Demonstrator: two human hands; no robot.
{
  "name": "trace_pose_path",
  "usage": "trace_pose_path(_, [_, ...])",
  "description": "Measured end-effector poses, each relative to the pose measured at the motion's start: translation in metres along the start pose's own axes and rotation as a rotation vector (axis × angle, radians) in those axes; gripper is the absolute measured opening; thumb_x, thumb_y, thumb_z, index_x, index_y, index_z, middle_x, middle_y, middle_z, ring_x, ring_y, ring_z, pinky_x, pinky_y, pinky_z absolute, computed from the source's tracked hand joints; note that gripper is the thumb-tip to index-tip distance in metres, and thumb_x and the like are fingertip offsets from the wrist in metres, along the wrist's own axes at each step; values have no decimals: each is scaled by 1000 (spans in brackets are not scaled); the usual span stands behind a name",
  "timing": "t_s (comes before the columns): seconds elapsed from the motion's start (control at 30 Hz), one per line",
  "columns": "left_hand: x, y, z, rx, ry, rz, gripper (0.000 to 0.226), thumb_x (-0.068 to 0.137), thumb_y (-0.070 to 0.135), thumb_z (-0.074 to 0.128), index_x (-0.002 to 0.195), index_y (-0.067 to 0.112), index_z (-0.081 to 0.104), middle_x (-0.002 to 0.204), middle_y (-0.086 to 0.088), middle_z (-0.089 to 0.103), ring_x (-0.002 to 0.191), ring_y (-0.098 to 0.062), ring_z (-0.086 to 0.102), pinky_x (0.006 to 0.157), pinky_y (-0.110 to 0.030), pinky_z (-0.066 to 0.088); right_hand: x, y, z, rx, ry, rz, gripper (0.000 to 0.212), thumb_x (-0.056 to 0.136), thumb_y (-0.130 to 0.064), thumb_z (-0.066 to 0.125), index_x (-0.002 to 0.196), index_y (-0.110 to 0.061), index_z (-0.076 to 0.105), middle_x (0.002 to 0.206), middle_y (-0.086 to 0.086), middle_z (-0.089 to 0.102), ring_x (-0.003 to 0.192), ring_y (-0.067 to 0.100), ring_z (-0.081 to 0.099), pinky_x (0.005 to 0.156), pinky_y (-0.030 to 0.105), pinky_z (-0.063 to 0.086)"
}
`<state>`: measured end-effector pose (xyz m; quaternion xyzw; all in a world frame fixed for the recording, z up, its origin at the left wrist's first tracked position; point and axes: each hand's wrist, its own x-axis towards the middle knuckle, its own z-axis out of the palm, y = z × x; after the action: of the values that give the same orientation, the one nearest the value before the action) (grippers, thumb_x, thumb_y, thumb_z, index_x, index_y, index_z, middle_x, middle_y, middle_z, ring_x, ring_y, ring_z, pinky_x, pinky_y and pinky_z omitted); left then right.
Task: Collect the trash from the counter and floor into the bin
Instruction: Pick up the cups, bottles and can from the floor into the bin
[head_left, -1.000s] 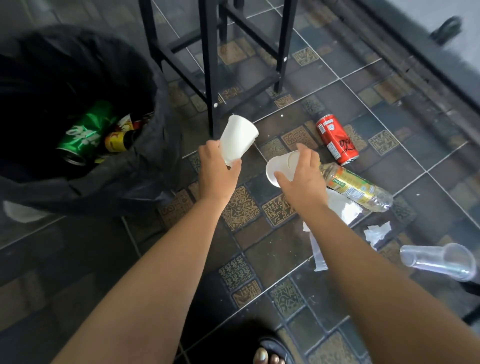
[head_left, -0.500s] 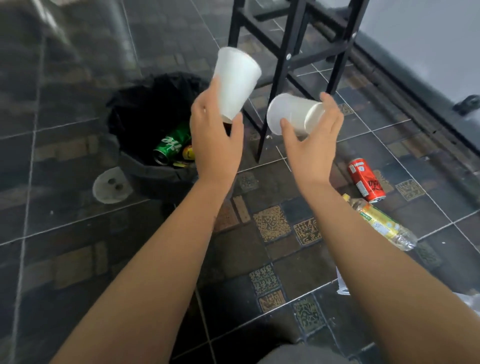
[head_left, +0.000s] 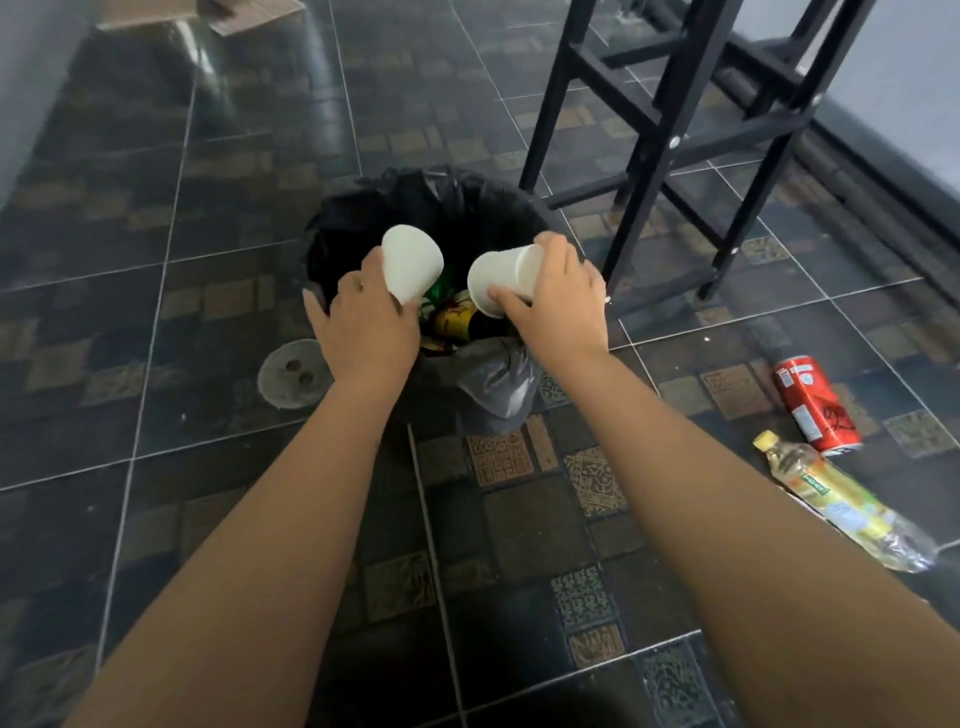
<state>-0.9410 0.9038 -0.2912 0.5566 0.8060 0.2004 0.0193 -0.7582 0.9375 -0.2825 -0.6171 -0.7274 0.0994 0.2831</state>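
Left hand: it holds a white cup by its lower end. The flat bottom of the cup points up and away. The fingers are wrapped around it.
Right hand: it holds a second white cup lying on its side. The flat bottom of this cup points toward 9 o'clock. The fingers and thumb are closed around it.
Both cups: they are side by side above the open top of the bin, close but not touching each other.
Bin: it is round, has a black bag inside, and stands on the floor just past the hands, toward 12 o'clock. The bag hangs over the near edge.
Inside the bin: a green can and a yellow and dark can show between the two hands.
Red can: it lies on its side on the floor at 3 o'clock from the bin, well apart from it.
Plastic bottle: it has a yellow cap and a yellow label. It lies on the floor just beside the red can, on the side nearer the person.
Stool: its black legs stand at 1 o'clock from the bin, near it.
Round drain cover: it sits in the floor at 8 o'clock from the bin, just beside it.
Floor: it has dark shiny tiles, with some small brown patterned ones.
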Motion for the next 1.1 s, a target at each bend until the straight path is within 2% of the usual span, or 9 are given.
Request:
trace_pose_path(0.17, [5,-4,1,-10,-8,1,59,96,52,43,147,23,37,156,-9,33,147,-28,19,119,-52,3,2,10,5,-35,-73,-13,62,95,-57,44,144,-20,36,155,-3,35,146,15,25,121,43,7])
trace_pose_path(0.27, [10,-11,-3,-96,80,-93,54,98,52,38,143,22,44,160,-14,20,148,-30,9,118,-50,5,9,15,4,19,-31,44,56,98,-52,42,145,-23,38,158,2,28,147,17,21,121,44,11])
trace_pose_path(0.33, [16,-23,-4,-152,61,-180,54,99,50,38,146,23,42,161,-17,10,149,-33,6,119,-49,7,17,18,4,74,-53,121,55,98,-50,43,147,-26,36,160,6,22,148,21,20,119,47,15])
trace_pose_path(0.43, [23,-34,-2,-383,-35,-279,52,100,47,42,146,24,42,161,-17,8,148,-31,13,118,-41,17,28,19,9,181,-181,249,57,98,-49,44,150,-32,29,163,5,12,148,25,18,117,46,21])
trace_pose_path(0.53, [26,-36,2,-588,14,-307,48,99,37,50,141,15,50,154,-17,28,143,-25,27,111,-26,22,32,19,17,358,-204,313,57,99,-38,49,152,-30,29,161,1,23,147,21,23,115,41,24])
trace_pose_path(0.6, [23,-33,3,-643,62,-332,52,97,35,54,143,11,47,150,-15,35,139,-24,34,111,-27,26,28,20,17,452,-181,343,57,98,-31,53,151,-32,31,158,-2,30,144,19,29,116,41,28])
trace_pose_path(0.83, [-4,-10,3,-663,72,-294,61,94,39,57,148,15,39,153,-8,31,141,-20,31,110,-26,25,-13,38,-1,623,-51,422,59,95,-26,58,149,-34,36,155,-7,36,143,14,31,118,39,28])
trace_pose_path(1.0, [-36,17,4,-708,22,-282,62,93,38,59,147,15,40,152,-8,35,139,-20,34,113,-33,29,-41,54,-30,609,42,507,54,95,-31,57,146,-36,40,154,-8,36,142,12,32,118,37,26])
trace_pose_path(1.1, [-55,32,5,-699,10,-260,60,94,37,58,147,15,40,151,-8,36,139,-19,35,110,-30,28,-59,68,-46,620,77,528,53,95,-30,58,145,-35,42,154,-7,36,141,12,33,118,39,27])
